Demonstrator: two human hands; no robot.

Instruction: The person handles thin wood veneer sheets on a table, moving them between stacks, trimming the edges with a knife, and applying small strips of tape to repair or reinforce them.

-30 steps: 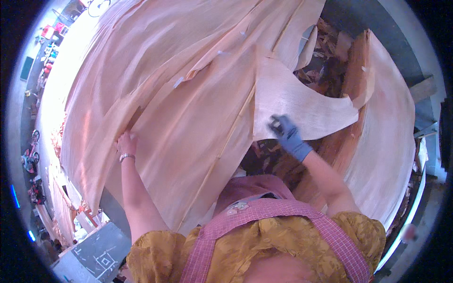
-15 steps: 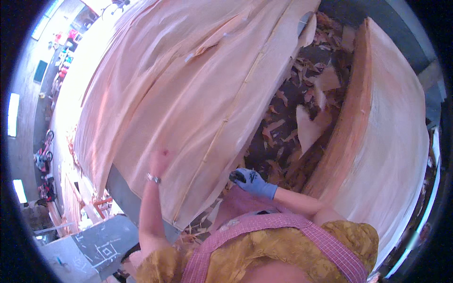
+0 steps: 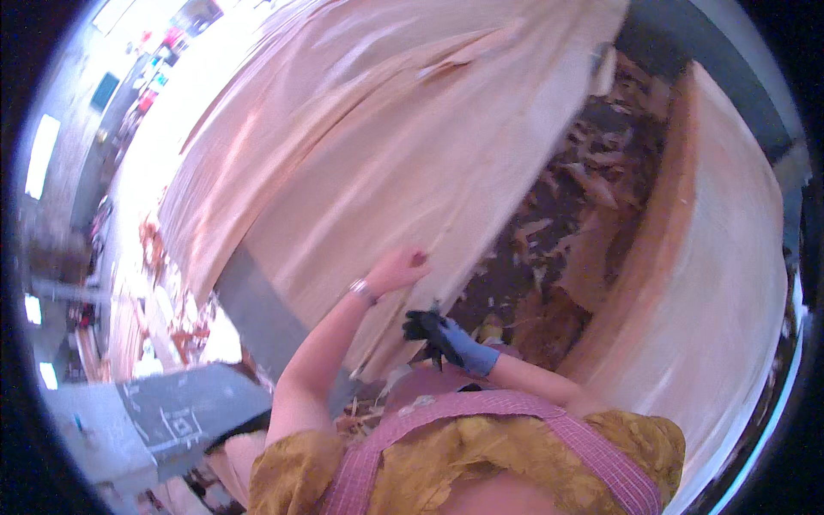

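Observation:
A large, thin sheet of pale wood veneer, rippled and layered, spreads before me. Over its near right part is my bare left hand, with a metal-banded watch or bracelet at the wrist. Its fingers look curled; a small dark reddish spot shows at their tips, too blurred to name. Beside the sheet's near right edge is my right hand, in a blue glove with a black palm. Its fingers are apart, and I see nothing held in them. A narrow lengthwise strip or seam runs along the veneer near my left hand.
To the right stands a tall stack of veneer sheets. Torn veneer scraps litter the dark gap between stack and sheet. A grey panel with white line markings lies at the lower left. A grey surface shows under the sheet's near left edge.
My left hand has moved right across the veneer, close to my right hand. The right hand's gloved fingers have spread from a more closed shape. The view has shifted.

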